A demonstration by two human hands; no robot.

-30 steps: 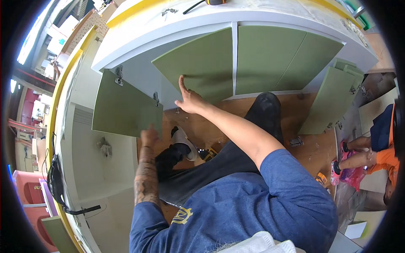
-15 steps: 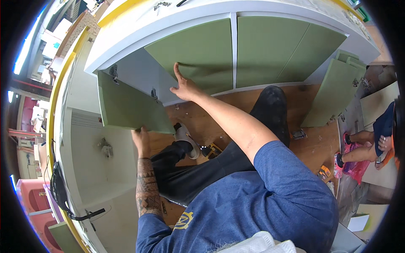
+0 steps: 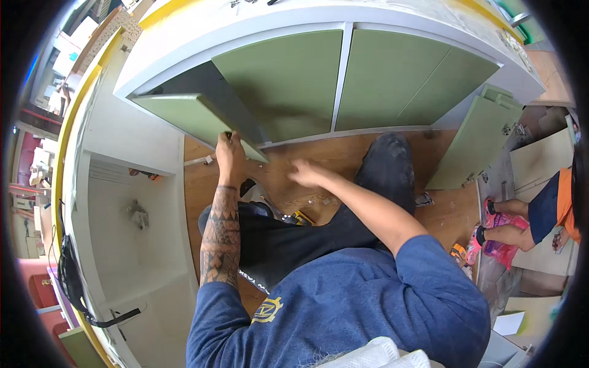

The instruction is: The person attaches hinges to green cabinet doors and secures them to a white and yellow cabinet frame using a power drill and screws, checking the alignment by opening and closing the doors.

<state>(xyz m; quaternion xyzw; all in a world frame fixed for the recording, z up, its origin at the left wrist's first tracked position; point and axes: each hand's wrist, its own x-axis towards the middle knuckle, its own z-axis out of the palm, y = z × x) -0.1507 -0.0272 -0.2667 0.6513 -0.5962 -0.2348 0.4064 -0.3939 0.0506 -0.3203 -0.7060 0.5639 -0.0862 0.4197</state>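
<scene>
left hand (image 3: pixel 229 154) grips door (image 3: pixel 184 114) (ajar)

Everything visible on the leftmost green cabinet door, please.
The leftmost green door is a flat, plain, matte-looking panel, its narrow edge showing paler. It stands partly open, angled outward at the left end of the white cabinet. The person's left hand grips its free edge. Hinges aren't visible; material can't be confirmed.
</scene>
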